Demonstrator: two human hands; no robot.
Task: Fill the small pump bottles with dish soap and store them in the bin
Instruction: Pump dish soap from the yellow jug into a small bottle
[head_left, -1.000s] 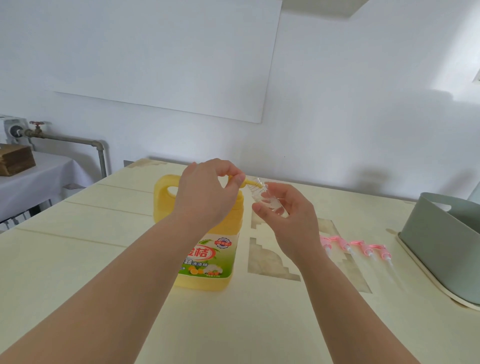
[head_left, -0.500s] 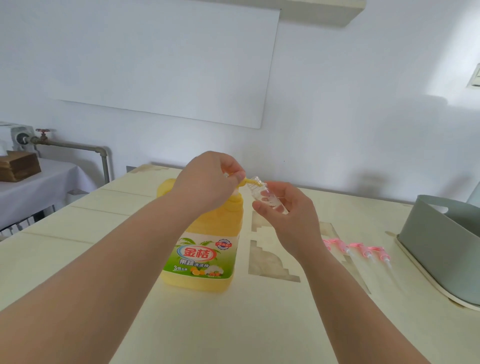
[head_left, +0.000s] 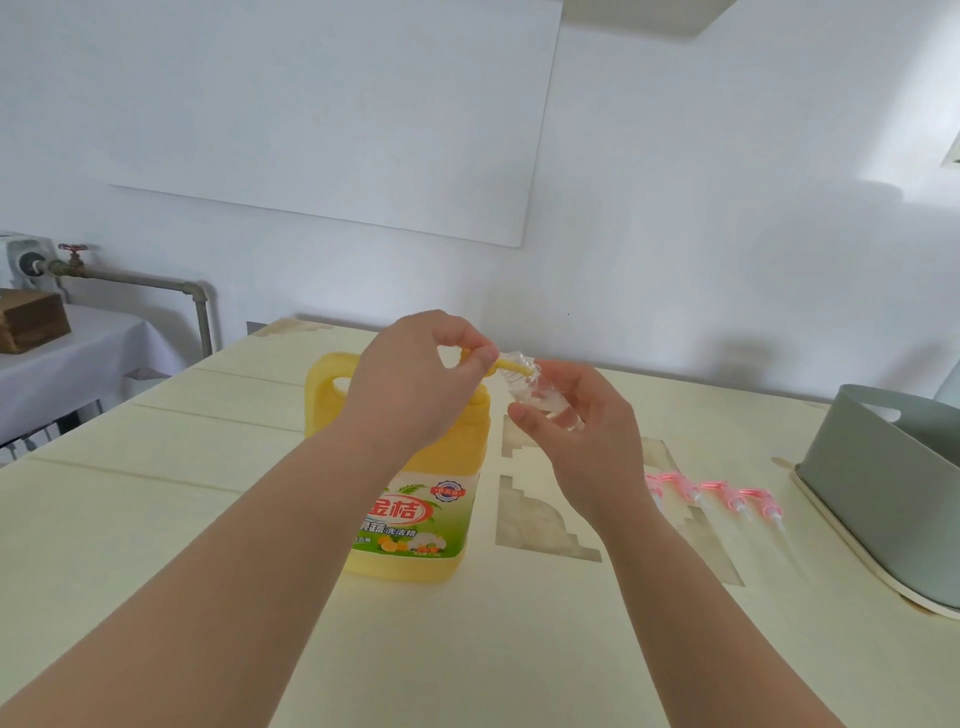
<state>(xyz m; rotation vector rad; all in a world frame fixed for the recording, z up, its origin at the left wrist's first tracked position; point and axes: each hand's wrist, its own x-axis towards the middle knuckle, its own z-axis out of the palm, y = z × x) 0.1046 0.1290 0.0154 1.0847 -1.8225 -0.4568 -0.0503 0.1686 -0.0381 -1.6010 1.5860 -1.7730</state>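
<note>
A big yellow dish soap jug (head_left: 415, 499) stands upright in the middle of the pale table. My left hand (head_left: 415, 384) sits on top of it, fingers curled round the yellow pump nozzle (head_left: 511, 368). My right hand (head_left: 576, 431) holds a small clear bottle (head_left: 535, 392) tilted, its open mouth right at the nozzle tip. Several pink pump tops (head_left: 727, 496) with clear tubes lie on the table to the right. A grey-green bin (head_left: 883, 467) stands at the right edge.
The pale yellow table (head_left: 156, 519) has worn patches near the jug. At far left, a side table with a white cloth (head_left: 78, 353) carries a wooden box (head_left: 34, 319), with a pipe and valve (head_left: 130, 283) behind it on the wall.
Both hands keep their grips on the pump nozzle and the small bottle. The view has shifted slightly; nothing else has visibly moved.
</note>
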